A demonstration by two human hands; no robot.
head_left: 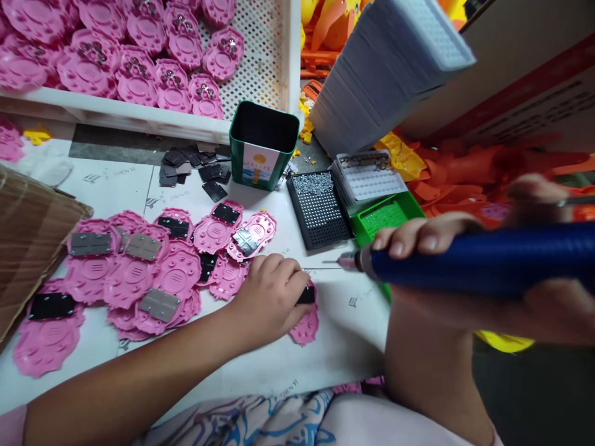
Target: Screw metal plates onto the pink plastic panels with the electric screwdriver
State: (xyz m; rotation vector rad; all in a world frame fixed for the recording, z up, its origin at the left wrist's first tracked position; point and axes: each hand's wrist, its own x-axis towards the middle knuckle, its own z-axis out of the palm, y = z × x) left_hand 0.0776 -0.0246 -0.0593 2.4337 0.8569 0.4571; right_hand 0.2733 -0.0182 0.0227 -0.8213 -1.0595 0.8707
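Note:
My left hand [272, 297] is closed on the edge of a pink plastic cover [305, 327] lying on the white work surface. Part of a black plate [307, 295] shows on that cover beside my fingers; the rest is hidden by the hand. In my right hand [427, 238] is a blue electric screwdriver [478, 257], held level with its thin bit pointing left, above the surface and apart from the cover. Left of my left hand lie several pink covers [179, 272], many bearing black or grey metal plates [159, 305].
A green tin [264, 148] stands beside loose black plates [174, 167]. A black tray of screws [320, 210] and a green tray [385, 214] lie ahead. Behind stand a white crate [260, 56] of pink parts and tall stacked trays [390, 68]. A cardboard box [32, 235] borders the left.

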